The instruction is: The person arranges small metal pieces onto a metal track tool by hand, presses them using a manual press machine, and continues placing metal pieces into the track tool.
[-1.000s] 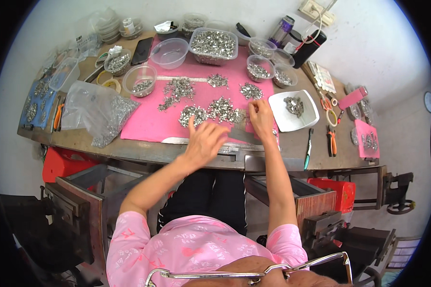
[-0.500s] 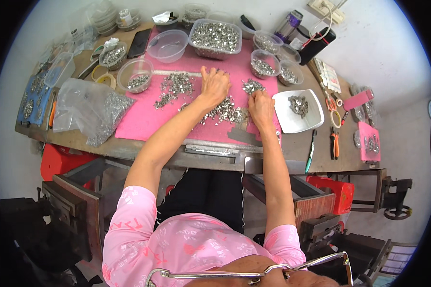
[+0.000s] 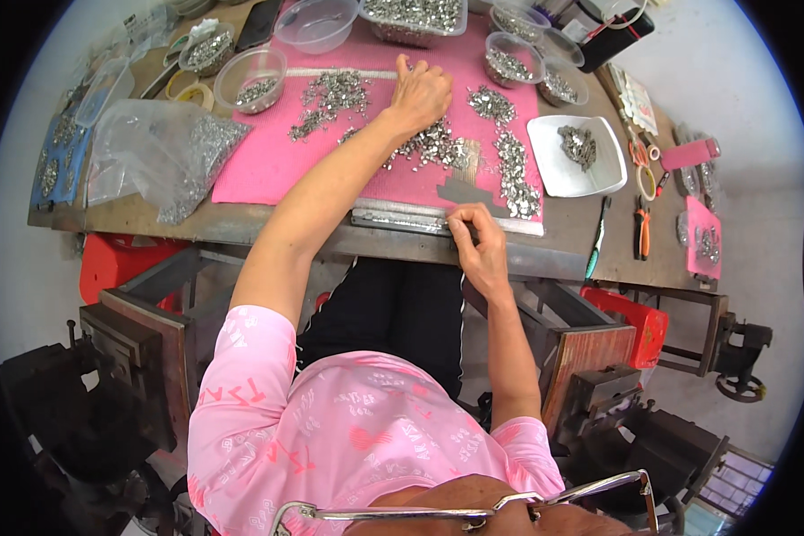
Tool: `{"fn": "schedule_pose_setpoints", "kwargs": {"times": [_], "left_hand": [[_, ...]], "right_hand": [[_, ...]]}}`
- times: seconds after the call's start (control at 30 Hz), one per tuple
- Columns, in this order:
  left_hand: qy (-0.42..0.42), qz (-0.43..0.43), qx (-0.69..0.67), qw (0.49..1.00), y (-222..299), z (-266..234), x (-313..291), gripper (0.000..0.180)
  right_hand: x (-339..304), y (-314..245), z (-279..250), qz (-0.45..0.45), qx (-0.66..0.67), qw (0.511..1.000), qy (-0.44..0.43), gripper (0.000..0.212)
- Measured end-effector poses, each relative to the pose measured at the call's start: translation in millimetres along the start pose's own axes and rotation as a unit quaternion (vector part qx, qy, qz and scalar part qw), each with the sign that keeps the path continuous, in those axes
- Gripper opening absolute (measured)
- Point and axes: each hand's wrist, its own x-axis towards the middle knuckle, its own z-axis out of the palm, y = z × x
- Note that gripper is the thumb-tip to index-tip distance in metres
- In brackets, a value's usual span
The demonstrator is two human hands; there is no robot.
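Observation:
My left hand (image 3: 422, 94) is over the pink mat (image 3: 272, 170), just beyond a loose pile of small silvery metal pieces (image 3: 438, 145). Its fingers are curled together, and anything between them is hidden. At the table's front edge, my right hand (image 3: 480, 250) is closed in a pinch at the right end of a narrow metal rail (image 3: 393, 221); what it pinches is too small to name. Another heap of metal pieces (image 3: 335, 94) lies left of my left hand. Right of it are a small cluster (image 3: 491, 103) and a long strip of pieces (image 3: 515, 174).
A white square tray (image 3: 545, 179) stands right of the mat, beside a toothbrush (image 3: 598, 237) and orange-handled pliers (image 3: 641, 232). Clear tubs (image 3: 228, 80) of metal pieces line the back. A plastic bag (image 3: 134, 147) of pieces lies left. Drawers stand open below the table.
My right hand has left the small cluster and come toward me to the rail at the table edge. My left hand stays by the middle pile. The view has tilted downward.

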Motion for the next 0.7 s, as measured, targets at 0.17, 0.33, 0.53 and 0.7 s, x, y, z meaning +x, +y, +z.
{"fn": "schedule_pose_setpoints", "kwargs": {"times": [0.17, 0.33, 0.53, 0.7], "left_hand": [[0.012, 0.015, -0.055, 0.998, 6, -28, -10, 0.013], [-0.009, 0.065, -0.081, 0.995, 18, -78, -51, 0.013], [-0.059, 0.139, -0.072, 0.986, 30, -99, -99, 0.008], [-0.038, 0.121, -0.07, 0.99, 37, -96, -112, 0.008]], "right_hand": [[-11, 6, 8, -0.036, -0.025, 0.998, 0.051, 0.005], [-11, 8, 14, -0.083, -0.072, 0.992, 0.065, 0.005], [-10, 5, 14, -0.185, -0.193, 0.959, 0.093, 0.011], [-1, 5, -9, -0.229, -0.193, 0.954, 0.018, 0.012]]}}
